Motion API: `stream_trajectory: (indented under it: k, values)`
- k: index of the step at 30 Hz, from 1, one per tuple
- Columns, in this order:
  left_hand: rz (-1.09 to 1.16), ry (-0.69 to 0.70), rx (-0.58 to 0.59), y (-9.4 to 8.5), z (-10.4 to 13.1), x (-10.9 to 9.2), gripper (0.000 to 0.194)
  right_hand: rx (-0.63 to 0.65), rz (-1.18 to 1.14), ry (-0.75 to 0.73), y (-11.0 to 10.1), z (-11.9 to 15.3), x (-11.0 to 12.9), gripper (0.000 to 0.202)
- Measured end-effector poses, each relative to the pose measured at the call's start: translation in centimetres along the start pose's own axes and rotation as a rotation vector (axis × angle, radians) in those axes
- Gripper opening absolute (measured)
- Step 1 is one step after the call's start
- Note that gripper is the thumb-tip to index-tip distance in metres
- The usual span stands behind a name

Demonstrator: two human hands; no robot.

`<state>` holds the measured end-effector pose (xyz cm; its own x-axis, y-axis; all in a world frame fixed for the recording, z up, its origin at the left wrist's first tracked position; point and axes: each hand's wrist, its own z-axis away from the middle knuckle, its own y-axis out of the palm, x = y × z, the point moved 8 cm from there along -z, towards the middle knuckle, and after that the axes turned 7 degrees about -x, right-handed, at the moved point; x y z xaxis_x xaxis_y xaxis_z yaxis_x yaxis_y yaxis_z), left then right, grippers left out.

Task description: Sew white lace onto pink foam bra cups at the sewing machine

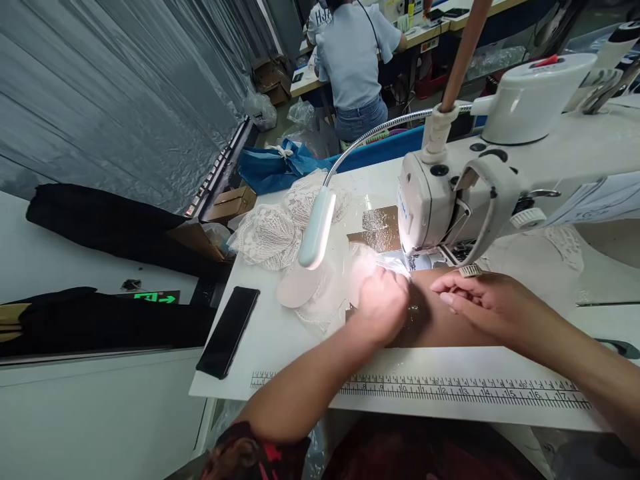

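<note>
My left hand (383,300) is closed on a pale lace piece (363,263) just left of the sewing machine's needle area. The lamp's glare washes out part of the fabric there. My right hand (480,300) is closed over the brown plate (440,327), right of the needle, with a ring-like metal counter on one finger. Whatever its fingertips hold, if anything, is hidden. Above both hands stands the white sewing machine (430,200). White lace pieces (270,233) and a beige round pad (299,285) lie to the left.
A slim lamp (318,227) on a flexible neck hangs over the table. A black phone (229,331) rests at the left edge, and a printed ruler (425,388) runs along the front. Blue cloth (275,167) lies behind. Beyond it, a person (350,60) sits at another table.
</note>
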<state>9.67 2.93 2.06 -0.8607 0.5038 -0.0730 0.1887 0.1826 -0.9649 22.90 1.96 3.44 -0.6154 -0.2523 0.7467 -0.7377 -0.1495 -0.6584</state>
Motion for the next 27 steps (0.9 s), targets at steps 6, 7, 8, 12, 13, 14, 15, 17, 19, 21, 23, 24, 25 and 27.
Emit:
stream_trajectory:
  k: [6,7,8,12,13,14,15,17,19,21,23,24,25,27]
  values:
    - [0.019,0.155,0.137,1.0,1.2,-3.7,0.029,-0.004,0.297,-0.158,2.7,-0.8,0.2,0.033]
    - [0.055,0.143,0.138,0.4,1.3,-3.3,0.033,0.005,0.364,-0.179,3.1,-0.7,0.2,0.031]
    - [0.117,0.116,0.135,-0.1,1.3,-2.6,0.035,0.010,0.433,-0.212,3.5,-0.5,0.3,0.029]
    - [0.393,0.051,0.078,-1.1,0.8,0.0,0.030,-0.040,0.667,-0.397,4.3,0.2,1.3,0.031]
    - [0.412,0.068,0.052,-1.0,0.7,0.3,0.030,-0.065,0.713,-0.425,4.2,0.4,1.5,0.035]
    - [0.410,0.090,0.029,-0.8,0.6,0.4,0.030,-0.085,0.755,-0.437,4.2,0.4,1.6,0.037]
    - [0.399,0.111,0.013,-0.5,0.5,0.5,0.031,-0.104,0.790,-0.436,4.2,0.4,1.7,0.039]
    - [0.399,0.138,0.009,0.2,0.1,0.6,0.033,-0.130,0.838,-0.406,4.1,0.0,1.7,0.043]
    - [0.418,0.148,0.026,0.8,-0.4,0.8,0.034,-0.157,0.862,-0.364,3.9,-0.5,1.7,0.045]
    - [0.414,0.166,0.040,1.1,-1.0,1.0,0.035,-0.180,0.868,-0.342,3.7,-1.0,1.9,0.047]
    - [0.393,0.192,0.048,1.2,-1.3,1.2,0.035,-0.185,0.847,-0.346,3.7,-1.4,2.2,0.047]
    - [0.383,0.203,0.048,1.2,-1.4,1.3,0.034,-0.186,0.831,-0.354,3.7,-1.5,2.3,0.047]
    - [0.377,0.213,0.046,1.3,-1.4,1.4,0.034,-0.188,0.816,-0.363,3.7,-1.6,2.5,0.048]
    - [0.362,0.232,0.025,1.3,-1.3,1.5,0.032,-0.190,0.792,-0.374,3.6,-1.6,2.6,0.049]
